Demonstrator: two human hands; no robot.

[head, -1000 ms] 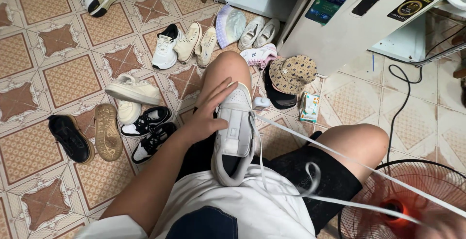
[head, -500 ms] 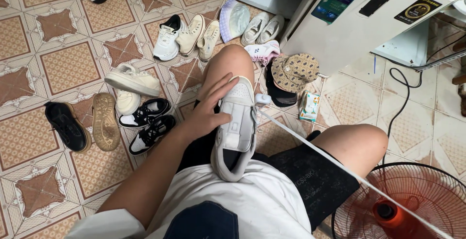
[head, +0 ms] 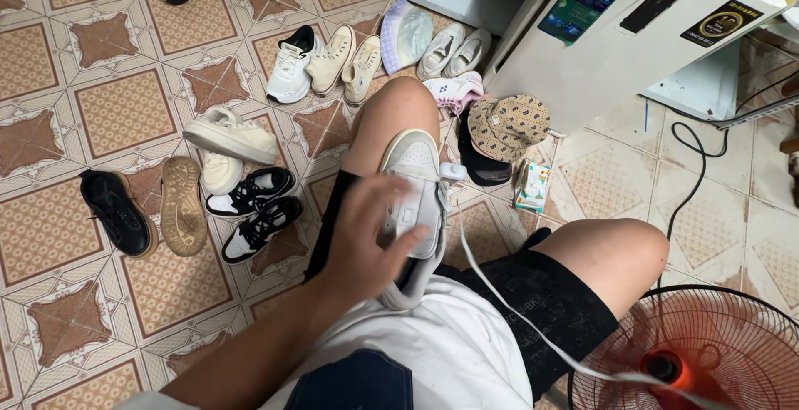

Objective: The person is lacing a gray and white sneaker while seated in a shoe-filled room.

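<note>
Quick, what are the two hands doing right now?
Left hand: blurred, fingers spread, resting on the grey-and-white sneaker lying on the left thigh.
Right hand: out of view.

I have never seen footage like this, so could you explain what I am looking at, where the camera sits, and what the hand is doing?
There is no machine here: a seated person wears a camera on the head, so the one view looks down over their own lap and knees. The left hand, blurred by motion, rests on a grey and white sneaker lying along the left thigh. A white shoelace trails from the shoe across the lap toward the lower right; the right hand is out of view. On the tiled floor lie many more shoes, among them a black and white pair and a black shoe. A patterned bucket hat lies near the knee, and a red fan stands at lower right.
</note>
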